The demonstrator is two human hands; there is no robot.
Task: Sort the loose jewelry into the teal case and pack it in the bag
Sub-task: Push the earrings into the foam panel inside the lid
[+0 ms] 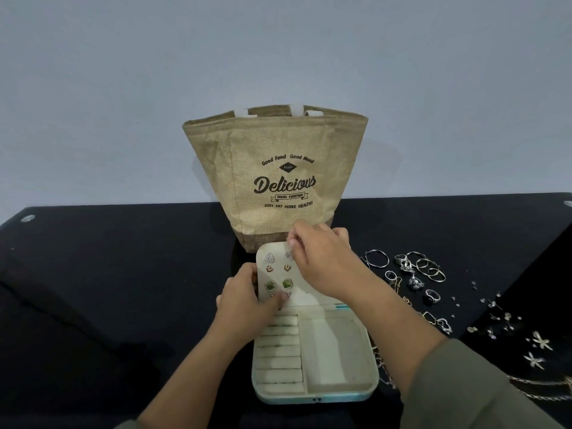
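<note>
You have both hands at the open teal case (340, 394).
Your left hand (244, 300) grips its earring panel's (278, 275) left edge. Your right hand (322, 258) bunches its fingertips at the panel's top; I cannot tell what they pinch. Loose jewelry (414, 274) lies right of the case, with the bag (275, 168) behind it.

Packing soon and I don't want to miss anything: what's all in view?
bag: one, tan burlap, dark print, upright behind the case
case: one, teal, cream lining, open, front centre
lid panel: one, cream, raised at the case's back
stud earrings: three clear pairs (silver, gold, green), a fourth partly hidden, on the lid panel
loose jewelry: many, mostly silver, on the table right of the case
table: one, black, under everything
wall: pale grey, behind
left hand: one, holds the lid panel's left edge
right hand: one, fingers curled at the panel's top right; what they pinch is unclear
</note>
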